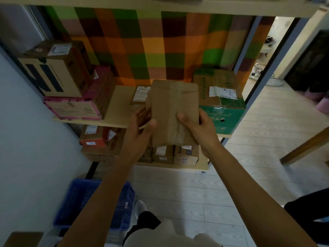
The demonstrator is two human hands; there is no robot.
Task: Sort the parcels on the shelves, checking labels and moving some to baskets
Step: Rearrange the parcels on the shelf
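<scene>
I hold a plain brown cardboard parcel [173,111] upright in front of the middle shelf [117,111]. My left hand [142,129] grips its lower left edge and my right hand [197,127] grips its lower right edge, thumbs on the side facing me. That side bears no label. A flat parcel with a white label [140,94] lies on the shelf behind it. A blue plastic basket [85,198] stands on the floor at the lower left, partly hidden by my left forearm.
On the middle shelf, a brown box [55,68] tops a pink box [80,106] at left; a green fruit box [220,104] sits at right. Several small parcels [160,154] fill the lower shelf. A wooden table leg [306,147] stands at right.
</scene>
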